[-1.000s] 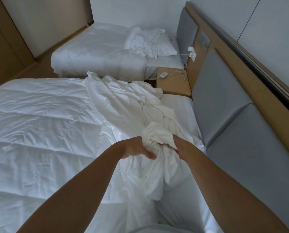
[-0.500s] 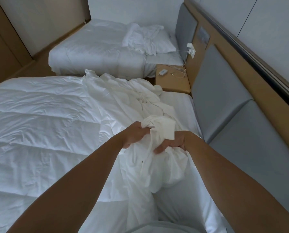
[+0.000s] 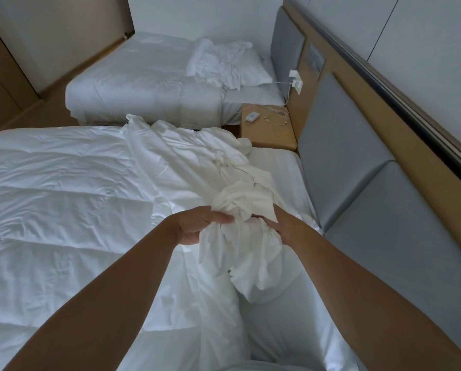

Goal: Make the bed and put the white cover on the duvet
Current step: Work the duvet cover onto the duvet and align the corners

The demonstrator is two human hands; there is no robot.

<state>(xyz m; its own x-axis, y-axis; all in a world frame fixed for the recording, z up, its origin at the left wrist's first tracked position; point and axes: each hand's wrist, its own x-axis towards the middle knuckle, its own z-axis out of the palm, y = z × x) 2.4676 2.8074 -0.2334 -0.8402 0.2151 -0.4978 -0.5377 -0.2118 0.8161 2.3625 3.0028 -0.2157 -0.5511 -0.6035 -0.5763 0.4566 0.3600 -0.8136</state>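
We hold the bunched end of the cover (image 3: 241,203) between both hands, left hand (image 3: 197,223) and right hand (image 3: 281,226) each curled round a fistful, equally near. The rest trails away from us, lengthwise up and left, over the duvet (image 3: 63,199).

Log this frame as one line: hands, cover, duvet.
left hand grip: white cover, bunched | right hand grip: same cover | duvet: spread on bed, not yet covered
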